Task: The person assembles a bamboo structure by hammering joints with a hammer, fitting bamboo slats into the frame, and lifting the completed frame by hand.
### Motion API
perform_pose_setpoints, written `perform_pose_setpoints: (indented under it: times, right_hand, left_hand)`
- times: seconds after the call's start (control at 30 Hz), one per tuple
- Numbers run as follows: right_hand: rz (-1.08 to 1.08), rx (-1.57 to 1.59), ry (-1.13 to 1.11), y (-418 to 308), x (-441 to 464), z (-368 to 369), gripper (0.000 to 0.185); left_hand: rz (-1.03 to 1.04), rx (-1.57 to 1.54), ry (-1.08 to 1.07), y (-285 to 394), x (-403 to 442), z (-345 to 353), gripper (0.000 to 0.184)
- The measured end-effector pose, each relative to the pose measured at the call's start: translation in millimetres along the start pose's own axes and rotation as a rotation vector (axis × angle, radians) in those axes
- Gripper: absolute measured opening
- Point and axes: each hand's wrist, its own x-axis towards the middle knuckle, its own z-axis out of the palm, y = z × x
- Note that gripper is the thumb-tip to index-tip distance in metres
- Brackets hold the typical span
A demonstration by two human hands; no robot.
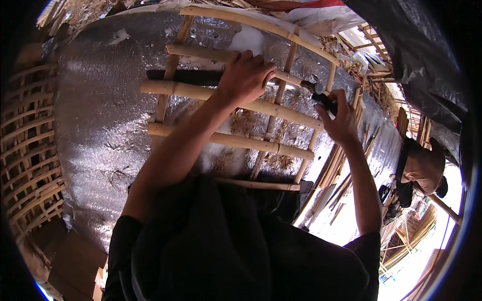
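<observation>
A frame of several bamboo poles (293,116) crossed by thinner slats (271,125) lies on a silvery sheet. My left hand (247,76) is closed around one bamboo pole (201,52) near the top of the frame. In my right hand (342,120) is a hammer (325,102) with a dark handle. The hammer's head is beside the right end of the pole that my left hand grips; whether they touch, I cannot tell. No nail can be made out there.
The crinkled silvery sheet (95,115) spreads beneath the frame. On the left stands a woven bamboo lattice (30,128), with cardboard (75,261) below it. Long strips (329,165) lie to the right. A person in a cap (424,165) is farther right, below dark plastic sheeting (416,55).
</observation>
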Motion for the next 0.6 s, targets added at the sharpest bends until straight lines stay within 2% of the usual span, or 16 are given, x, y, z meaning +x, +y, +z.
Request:
perform_pose_setpoints:
  times: [0.07, 0.17, 0.27, 0.37, 0.47, 0.53, 0.6]
  right_hand:
    - [-0.181, 0.041, 0.009, -7, 15, -8, 0.046]
    - [-0.398, -0.444, -0.264, -28, 36, -37, 0.041]
    - [-0.611, -0.435, -0.145, -34, 45, -31, 0.038]
    - [-0.507, -0.415, -0.162, -37, 45, -25, 0.032]
    - [0.075, -0.052, -0.41, -43, 35, -16, 0.032]
    - [-0.026, 0.051, -0.193, -39, 8, 0, 0.033]
    - [-0.173, -0.061, -0.051, -24, -11, 15, 0.036]
  left_hand:
    - [0.029, 0.01, 0.009, -3, 2, 5, 0.022]
    - [0.028, -0.036, -0.015, -3, 4, 3, 0.022]
    - [0.036, 0.0, -0.026, -1, 5, -2, 0.023]
    - [0.056, -0.053, 0.09, -2, 2, 0, 0.024]
    - [0.049, -0.007, 0.038, -2, 2, -2, 0.025]
    - [0.04, -0.019, 0.038, -2, 3, -4, 0.026]
    - [0.041, -0.04, 0.048, -1, 2, -3, 0.026]
